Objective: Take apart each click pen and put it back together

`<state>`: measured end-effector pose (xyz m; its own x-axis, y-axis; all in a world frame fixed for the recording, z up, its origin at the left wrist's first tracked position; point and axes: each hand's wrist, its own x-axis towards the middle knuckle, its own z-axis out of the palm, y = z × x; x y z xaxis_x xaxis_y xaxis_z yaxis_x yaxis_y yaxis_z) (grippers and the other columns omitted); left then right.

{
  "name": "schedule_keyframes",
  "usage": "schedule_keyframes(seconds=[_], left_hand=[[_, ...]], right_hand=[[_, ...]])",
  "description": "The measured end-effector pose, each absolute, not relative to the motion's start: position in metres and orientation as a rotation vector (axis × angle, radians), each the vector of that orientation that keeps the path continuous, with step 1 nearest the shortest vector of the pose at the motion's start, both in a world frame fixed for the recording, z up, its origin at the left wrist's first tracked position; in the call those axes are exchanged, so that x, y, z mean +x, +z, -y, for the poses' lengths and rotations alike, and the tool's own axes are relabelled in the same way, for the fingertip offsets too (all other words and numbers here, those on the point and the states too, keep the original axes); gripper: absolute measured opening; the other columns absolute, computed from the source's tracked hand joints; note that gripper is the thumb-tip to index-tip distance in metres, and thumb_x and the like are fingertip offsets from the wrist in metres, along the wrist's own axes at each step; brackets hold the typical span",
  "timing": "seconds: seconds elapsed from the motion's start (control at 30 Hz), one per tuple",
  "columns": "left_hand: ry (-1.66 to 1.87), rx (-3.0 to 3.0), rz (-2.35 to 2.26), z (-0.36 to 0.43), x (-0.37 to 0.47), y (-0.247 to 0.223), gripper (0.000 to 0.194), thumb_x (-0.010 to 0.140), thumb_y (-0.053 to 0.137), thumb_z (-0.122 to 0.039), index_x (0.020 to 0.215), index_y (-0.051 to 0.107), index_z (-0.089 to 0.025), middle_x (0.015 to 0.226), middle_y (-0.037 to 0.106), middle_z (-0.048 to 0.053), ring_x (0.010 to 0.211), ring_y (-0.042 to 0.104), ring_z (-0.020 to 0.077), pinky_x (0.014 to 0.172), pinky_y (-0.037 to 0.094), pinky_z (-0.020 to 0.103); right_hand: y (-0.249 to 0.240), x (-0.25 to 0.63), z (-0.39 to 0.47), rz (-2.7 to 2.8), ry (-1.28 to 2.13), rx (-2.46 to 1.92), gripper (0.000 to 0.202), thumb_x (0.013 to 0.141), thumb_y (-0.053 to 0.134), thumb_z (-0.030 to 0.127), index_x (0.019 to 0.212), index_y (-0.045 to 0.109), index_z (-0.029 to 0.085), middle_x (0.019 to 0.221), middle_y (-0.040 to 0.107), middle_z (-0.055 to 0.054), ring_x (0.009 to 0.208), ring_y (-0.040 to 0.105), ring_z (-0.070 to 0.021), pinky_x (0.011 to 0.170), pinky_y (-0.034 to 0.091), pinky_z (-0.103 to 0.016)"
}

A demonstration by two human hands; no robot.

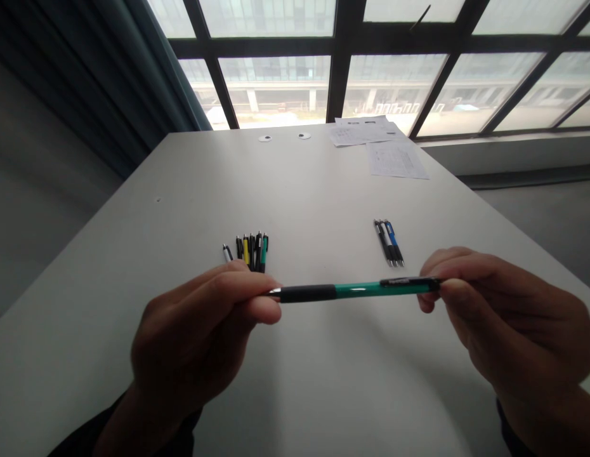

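Note:
A green pen with a black grip and black clip is held level above the table, stretched between both hands. My left hand pinches its silver tip between thumb and fingers. At the clip end, my right hand grips it with thumb and forefinger. Beyond my left hand lies a row of several pens, black, yellow, white and green, their lower ends partly hidden by the hand. Past my right hand, a smaller group of pens, black, white and blue, lies side by side.
The white table reaches to a window with dark frames. Printed papers lie at its far right, with two small white discs near the far edge. A dark blue curtain hangs at the left.

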<state>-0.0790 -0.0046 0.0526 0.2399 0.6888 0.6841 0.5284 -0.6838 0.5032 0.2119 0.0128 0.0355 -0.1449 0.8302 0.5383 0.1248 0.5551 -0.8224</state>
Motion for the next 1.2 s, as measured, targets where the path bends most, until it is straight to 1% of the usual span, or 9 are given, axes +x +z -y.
schedule_keyframes(seconds=[0.1, 0.27, 0.6, 0.83, 0.97, 1.0, 1.07, 1.13, 1.2], left_hand=[[1.413, 2.369, -1.212, 0.004, -0.078, 0.054, 0.007, 0.095, 0.065, -0.027, 0.090, 0.068, -0.022, 0.069, 0.065, -0.001, 0.054, 0.060, 0.0121, 0.047, 0.050, 0.024], [1.361, 2.417, -1.273, 0.005, -0.077, 0.053, 0.012, 0.095, 0.063, -0.025, 0.084, 0.064, -0.022, 0.065, 0.062, -0.002, 0.049, 0.055, 0.0100, 0.047, 0.047, 0.023], [1.358, 2.362, -1.205, 0.003, -0.076, 0.048, 0.034, 0.103, 0.052, -0.035, 0.072, 0.056, -0.020, 0.055, 0.047, -0.003, 0.044, 0.044, 0.0105, 0.042, 0.034, 0.027], [1.342, 2.302, -1.129, 0.001, -0.074, 0.048, 0.040, 0.104, 0.048, -0.033, 0.066, 0.047, -0.021, 0.053, 0.046, -0.003, 0.044, 0.044, 0.0110, 0.044, 0.034, 0.028], [1.387, 2.266, -1.078, 0.001, -0.073, 0.045, 0.044, 0.104, 0.050, -0.036, 0.063, 0.047, -0.020, 0.050, 0.045, -0.003, 0.043, 0.045, 0.0099, 0.043, 0.035, 0.027], [1.407, 2.247, -1.070, 0.002, -0.073, 0.045, 0.045, 0.103, 0.051, -0.038, 0.063, 0.048, -0.020, 0.050, 0.047, -0.003, 0.043, 0.047, 0.0100, 0.043, 0.037, 0.027], [1.446, 2.168, -1.114, 0.002, -0.073, 0.044, 0.042, 0.102, 0.054, -0.040, 0.066, 0.058, -0.020, 0.054, 0.056, -0.001, 0.047, 0.055, 0.0113, 0.044, 0.043, 0.027], [1.524, 2.032, -1.206, 0.003, -0.073, 0.043, 0.031, 0.101, 0.057, -0.039, 0.080, 0.071, -0.022, 0.063, 0.068, 0.000, 0.054, 0.064, 0.0133, 0.048, 0.050, 0.026], [1.593, 1.859, -1.242, 0.003, -0.071, 0.042, 0.023, 0.102, 0.057, -0.037, 0.095, 0.076, -0.026, 0.072, 0.074, 0.000, 0.061, 0.070, 0.0153, 0.052, 0.057, 0.027]], right_hand=[[0.035, 0.210, -0.013, 1.564, 0.731, -0.816, 0.008, 0.095, 0.068, 0.024, 0.089, 0.073, 0.022, 0.069, 0.064, -0.005, 0.063, 0.058, -0.0200, 0.051, 0.045, -0.035], [0.035, 0.208, -0.014, 1.558, 0.761, -0.825, 0.011, 0.095, 0.068, 0.027, 0.087, 0.072, 0.022, 0.066, 0.062, -0.004, 0.061, 0.057, -0.0194, 0.051, 0.046, -0.034], [0.032, 0.211, -0.015, 1.658, 0.801, -0.865, 0.026, 0.098, 0.063, 0.032, 0.075, 0.066, 0.020, 0.062, 0.059, -0.002, 0.058, 0.057, -0.0171, 0.055, 0.046, -0.033], [0.027, 0.212, -0.015, 1.718, 0.843, -0.851, 0.030, 0.100, 0.059, 0.030, 0.072, 0.062, 0.021, 0.058, 0.053, 0.000, 0.052, 0.052, -0.0155, 0.050, 0.043, -0.032], [0.025, 0.213, -0.015, 1.741, 0.834, -0.841, 0.029, 0.101, 0.055, 0.021, 0.073, 0.057, 0.021, 0.059, 0.049, 0.002, 0.052, 0.050, -0.0136, 0.050, 0.039, -0.030], [0.025, 0.213, -0.016, 1.752, 0.827, -0.837, 0.029, 0.102, 0.053, 0.019, 0.073, 0.056, 0.021, 0.060, 0.049, 0.002, 0.052, 0.049, -0.0130, 0.050, 0.038, -0.029], [0.028, 0.213, -0.017, 1.810, 0.818, -0.823, 0.030, 0.102, 0.050, 0.015, 0.073, 0.054, 0.020, 0.061, 0.049, 0.002, 0.053, 0.050, -0.0121, 0.051, 0.038, -0.028], [0.031, 0.210, -0.019, 1.916, 0.854, -0.771, 0.026, 0.101, 0.052, 0.014, 0.076, 0.056, 0.020, 0.064, 0.053, 0.001, 0.056, 0.052, -0.0120, 0.052, 0.040, -0.027], [0.033, 0.205, -0.019, 2.022, 0.933, -0.679, 0.017, 0.099, 0.057, 0.016, 0.083, 0.061, 0.019, 0.070, 0.059, -0.001, 0.060, 0.056, -0.0125, 0.054, 0.044, -0.026]])
